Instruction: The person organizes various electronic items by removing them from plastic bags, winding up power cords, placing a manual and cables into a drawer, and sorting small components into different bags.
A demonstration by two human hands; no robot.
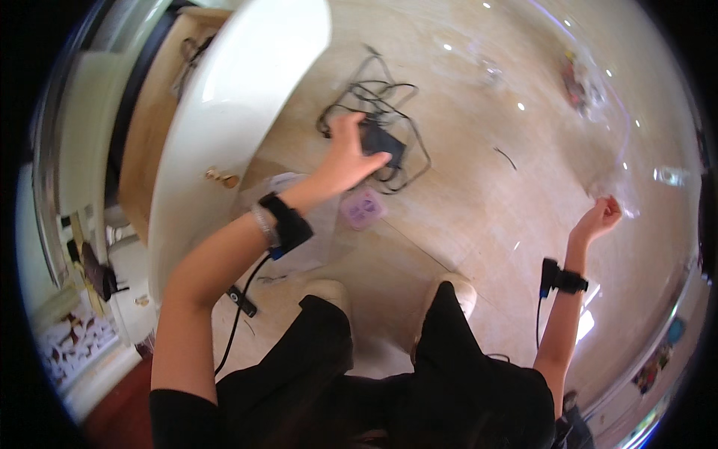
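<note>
My left hand [348, 157] reaches over a black power adapter [385, 144], thumb and fingers spread apart at its near side. Whether the fingertips touch it is blurred. A black cable [407, 120] lies in loose loops around the adapter on the floor. Out to the right, my right hand [598, 218] is closed, fingertips pinched together at a piece of clear plastic [615, 188], its outline faint against the floor. A small pink-purple box [363, 209] lies below my left hand, beside a translucent sheet or bag [310, 236].
A white curved drawer front [224, 112] with a brass knob [222, 177] juts out at the left; cables lie in the drawer. Clear-wrapped colourful items [580, 86] lie far right. A thin black strip [505, 158] and a dark stick-like device [241, 300] are on the floor.
</note>
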